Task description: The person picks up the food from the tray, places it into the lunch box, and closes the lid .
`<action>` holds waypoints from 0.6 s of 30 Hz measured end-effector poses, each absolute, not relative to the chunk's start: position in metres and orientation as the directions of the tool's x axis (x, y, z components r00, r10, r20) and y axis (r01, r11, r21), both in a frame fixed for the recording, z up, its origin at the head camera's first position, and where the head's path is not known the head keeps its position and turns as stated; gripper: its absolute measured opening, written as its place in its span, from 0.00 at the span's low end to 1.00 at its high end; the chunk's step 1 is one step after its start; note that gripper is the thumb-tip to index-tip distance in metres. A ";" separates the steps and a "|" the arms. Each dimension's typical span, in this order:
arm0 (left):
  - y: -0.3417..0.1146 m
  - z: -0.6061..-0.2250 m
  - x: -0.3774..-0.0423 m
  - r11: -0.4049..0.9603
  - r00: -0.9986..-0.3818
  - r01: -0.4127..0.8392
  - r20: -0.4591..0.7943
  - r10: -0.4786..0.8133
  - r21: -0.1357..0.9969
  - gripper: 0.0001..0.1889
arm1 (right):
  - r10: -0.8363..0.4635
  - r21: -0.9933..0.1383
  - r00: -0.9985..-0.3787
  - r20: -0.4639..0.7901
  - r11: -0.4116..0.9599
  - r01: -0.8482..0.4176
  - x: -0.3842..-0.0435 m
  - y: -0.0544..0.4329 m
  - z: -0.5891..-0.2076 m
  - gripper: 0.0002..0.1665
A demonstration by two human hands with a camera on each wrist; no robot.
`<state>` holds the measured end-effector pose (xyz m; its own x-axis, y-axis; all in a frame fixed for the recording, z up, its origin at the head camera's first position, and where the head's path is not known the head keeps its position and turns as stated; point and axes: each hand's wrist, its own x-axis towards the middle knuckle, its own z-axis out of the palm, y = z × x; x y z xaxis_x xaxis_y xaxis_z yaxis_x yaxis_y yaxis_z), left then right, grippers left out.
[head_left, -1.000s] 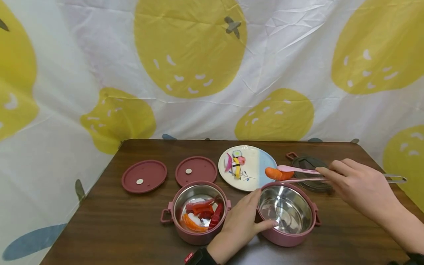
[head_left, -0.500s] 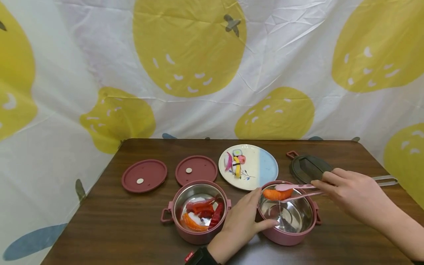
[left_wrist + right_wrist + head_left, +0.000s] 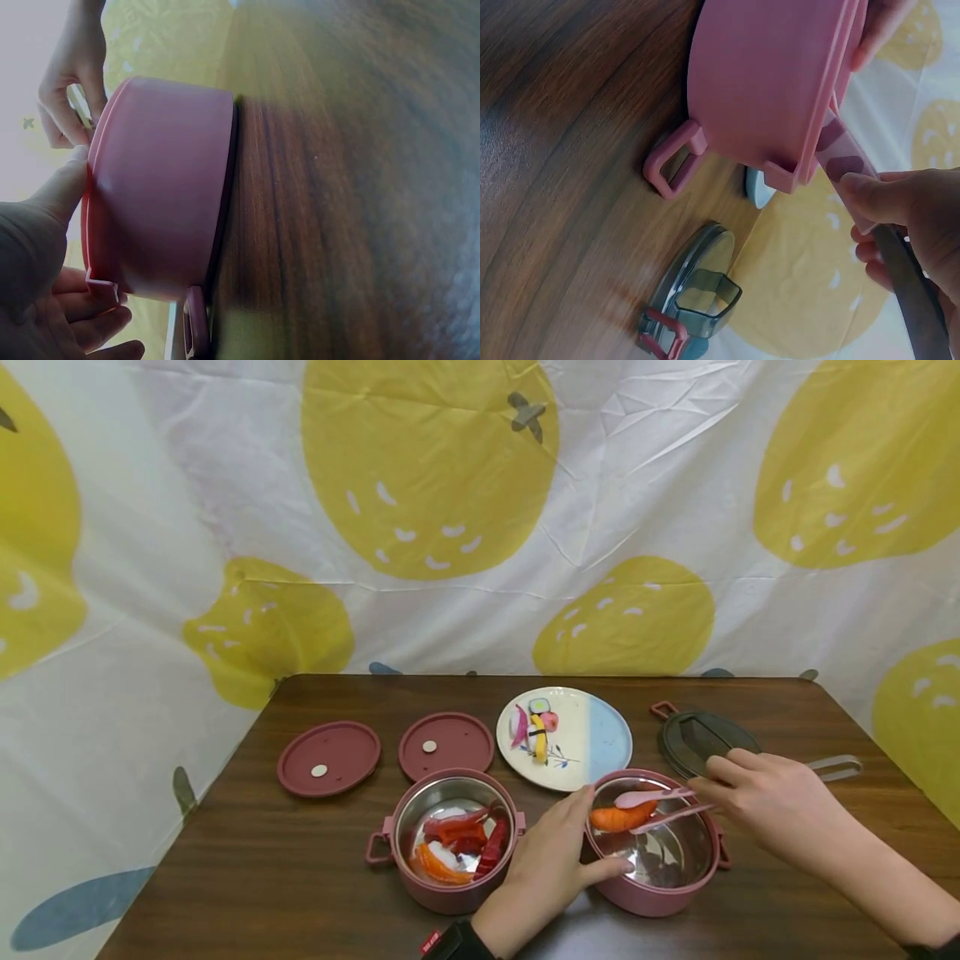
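Note:
In the head view my right hand [image 3: 757,789] grips a pair of tongs [image 3: 678,811] with pink tips and a metal handle. Between the tips sits an orange, ridged toy food piece [image 3: 621,817], inside the mouth of the right pink pot [image 3: 652,900]. That pot has a shiny steel lining. My left hand [image 3: 551,847] holds the same pot at its left side, thumb over the rim. The left wrist view shows this thumb on the rim and the fingers [image 3: 97,319] near a small lug. The right wrist view shows the right thumb pressing the tongs' pink arm [image 3: 846,161].
A matching pot [image 3: 442,897] with red and orange toy food stands to the left. Behind are two dark pink lids [image 3: 330,758] and a plate [image 3: 603,739] bearing small toy sushi. A dark lid-like piece [image 3: 693,739] with a pink handle lies at back right.
My right hand has brought the tongs and the orange piece forward and down, from the pot's far rim to inside its mouth. The left hand has stayed on the pot.

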<state>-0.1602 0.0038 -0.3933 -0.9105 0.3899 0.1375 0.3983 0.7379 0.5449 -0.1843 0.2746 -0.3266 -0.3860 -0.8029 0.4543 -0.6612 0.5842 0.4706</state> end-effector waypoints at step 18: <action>0.004 -0.394 -0.160 0.745 -0.909 0.406 0.149 0.389 0.529 0.47 | -0.787 0.438 -0.466 0.405 0.614 -0.656 -0.180 0.275 -0.329 0.19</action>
